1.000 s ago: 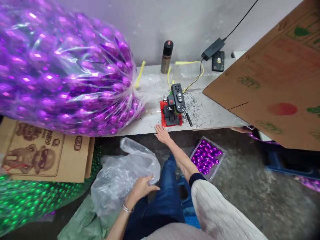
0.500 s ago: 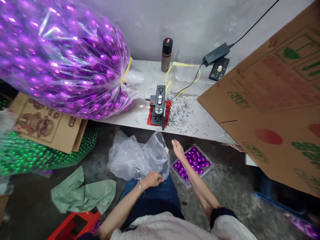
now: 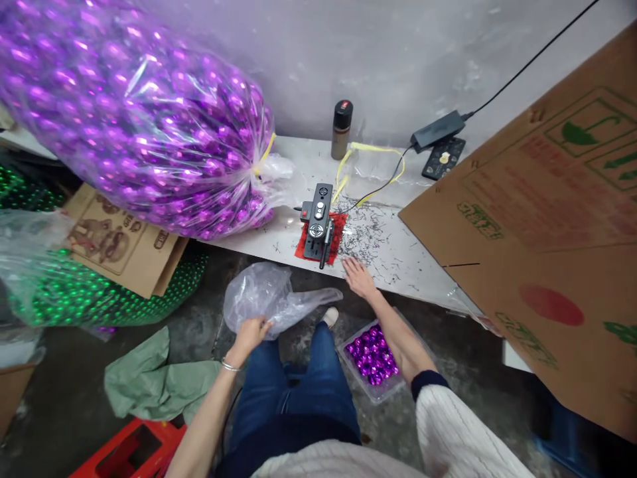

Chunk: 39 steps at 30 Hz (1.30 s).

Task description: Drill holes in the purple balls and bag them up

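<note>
My left hand [image 3: 253,332] is closed on a clear plastic bag [image 3: 263,292], which puffs out above my lap and trails to the right. At the table's front edge, my right hand [image 3: 359,276] lies with its fingers apart and holds nothing. Just left of its fingertips, a black device [image 3: 319,216] stands on a red mat [image 3: 341,232]. Small dark wire-like bits [image 3: 368,236] are scattered over the table beside it. Below my right forearm, a clear tray [image 3: 381,397] on the floor holds shiny purple balls [image 3: 371,355].
A huge bag of purple balls [image 3: 164,126] fills the left of the table [image 3: 279,249]. A large cardboard box [image 3: 522,232] leans in on the right. A spray can [image 3: 342,129], power adapter [image 3: 438,131] and green cloth [image 3: 154,375] are also around.
My right hand has moved up to the table edge, fingers spread. My left hand has shifted left and up with the bag, which now stretches out rightward. The view has tilted slightly.
</note>
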Tool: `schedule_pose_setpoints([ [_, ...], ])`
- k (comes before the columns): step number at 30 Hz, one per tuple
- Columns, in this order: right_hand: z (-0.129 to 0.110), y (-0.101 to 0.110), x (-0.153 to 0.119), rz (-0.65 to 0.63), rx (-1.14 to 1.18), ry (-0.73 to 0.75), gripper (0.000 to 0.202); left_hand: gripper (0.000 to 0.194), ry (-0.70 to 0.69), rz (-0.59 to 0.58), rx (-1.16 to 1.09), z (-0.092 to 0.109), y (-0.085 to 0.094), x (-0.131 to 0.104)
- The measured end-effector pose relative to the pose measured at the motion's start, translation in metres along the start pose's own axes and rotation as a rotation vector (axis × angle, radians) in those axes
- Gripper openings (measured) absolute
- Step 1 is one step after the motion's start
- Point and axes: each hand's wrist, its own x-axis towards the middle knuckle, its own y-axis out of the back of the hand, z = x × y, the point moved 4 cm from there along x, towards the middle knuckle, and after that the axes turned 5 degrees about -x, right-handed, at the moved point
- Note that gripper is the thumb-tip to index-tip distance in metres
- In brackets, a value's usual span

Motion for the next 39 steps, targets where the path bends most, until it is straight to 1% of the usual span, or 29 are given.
schedule_pose_setpoints([
  [2,0.025,0.014,-0.012,0.066,0.004,-0.102,0.059,0.033,0.039,0.112,-0.057,-0.008,0.019,0.003],
  [3,0.033,0.021,-0.017,0.103,0.007,-0.156,0.062,0.033,0.030,0.154,-0.083,-0.008,0.027,0.003],
  [5,0.033,0.030,-0.024,0.148,0.016,-0.220,0.069,0.031,-0.055,0.194,-0.123,0.004,0.037,0.004],
  [6,0.024,0.031,-0.026,0.148,0.028,-0.214,0.070,0.030,-0.131,0.190,-0.139,0.015,0.038,0.003],
  [7,0.009,0.031,-0.028,0.125,0.045,-0.166,0.071,0.028,-0.220,0.173,-0.152,0.028,0.037,0.002],
  [9,-0.032,0.025,-0.034,0.032,0.078,0.044,0.076,0.024,-0.411,0.124,-0.176,0.058,0.028,-0.006],
  [11,-0.076,0.018,-0.042,-0.079,0.074,0.317,0.085,0.021,-0.595,0.065,-0.199,0.083,0.013,-0.020],
  [12,-0.093,0.014,-0.047,-0.131,0.050,0.411,0.087,0.019,-0.665,0.031,-0.208,0.092,0.005,-0.028],
  [14,-0.114,0.008,-0.055,-0.252,-0.034,0.487,0.081,0.017,-0.729,-0.073,-0.212,0.097,-0.012,-0.045],
  [15,-0.120,0.005,-0.058,-0.318,-0.075,0.491,0.073,0.017,-0.716,-0.139,-0.206,0.094,-0.019,-0.053],
  [17,-0.129,0.002,-0.068,-0.426,-0.129,0.498,0.050,0.024,-0.605,-0.256,-0.209,0.075,-0.030,-0.065],
  [19,-0.145,0.004,-0.084,-0.460,-0.136,0.521,0.033,0.036,-0.405,-0.302,-0.258,0.047,-0.032,-0.072],
  [20,-0.157,0.007,-0.095,-0.454,-0.129,0.530,0.031,0.042,-0.284,-0.282,-0.287,0.032,-0.030,-0.073],
  [22,-0.188,0.014,-0.118,-0.434,-0.104,0.569,0.036,0.048,-0.086,-0.157,-0.322,0.007,-0.022,-0.069],
  [23,-0.206,0.018,-0.130,-0.427,-0.082,0.605,0.041,0.049,-0.040,-0.058,-0.332,0.001,-0.016,-0.064],
  [24,-0.225,0.021,-0.141,-0.422,-0.052,0.660,0.046,0.053,-0.038,0.058,-0.345,0.000,-0.009,-0.056],
  [26,-0.258,0.025,-0.159,-0.441,0.003,0.779,0.057,0.073,-0.125,0.271,-0.368,0.008,0.003,-0.036],
  [27,-0.271,0.026,-0.165,-0.455,0.028,0.829,0.061,0.087,-0.168,0.335,-0.364,0.015,0.007,-0.023],
  [28,-0.279,0.026,-0.169,-0.465,0.048,0.856,0.064,0.099,-0.187,0.354,-0.338,0.020,0.007,-0.008],
  [29,-0.283,0.026,-0.169,-0.465,0.063,0.854,0.066,0.106,-0.176,0.325,-0.289,0.024,0.005,0.008],
  [30,-0.283,0.025,-0.167,-0.455,0.079,0.822,0.066,0.108,-0.144,0.255,-0.231,0.025,0.001,0.024],
  [31,-0.279,0.025,-0.163,-0.438,0.099,0.766,0.065,0.102,-0.106,0.163,-0.178,0.022,-0.004,0.038],
  [32,-0.272,0.025,-0.158,-0.420,0.131,0.694,0.063,0.090,-0.075,0.072,-0.140,0.017,-0.008,0.051],
  [34,-0.248,0.024,-0.146,-0.430,0.250,0.559,0.054,0.051,-0.071,-0.057,-0.110,0.003,-0.014,0.068],
  [35,-0.232,0.023,-0.139,-0.476,0.332,0.505,0.046,0.032,-0.094,-0.079,-0.110,-0.004,-0.015,0.074],
  [36,-0.212,0.023,-0.131,-0.522,0.415,0.434,0.036,0.020,-0.126,-0.074,-0.113,-0.011,-0.013,0.079],
  [37,-0.191,0.023,-0.120,-0.586,0.485,0.356,0.029,0.017,-0.158,-0.052,-0.115,-0.017,-0.011,0.083],
  [38,-0.165,0.025,-0.106,-0.606,0.517,0.208,0.029,0.016,-0.190,-0.024,-0.116,-0.021,-0.007,0.087],
  [39,-0.132,0.032,-0.086,-0.464,0.493,-0.027,0.035,0.015,-0.222,0.011,-0.124,-0.023,-0.002,0.091],
])
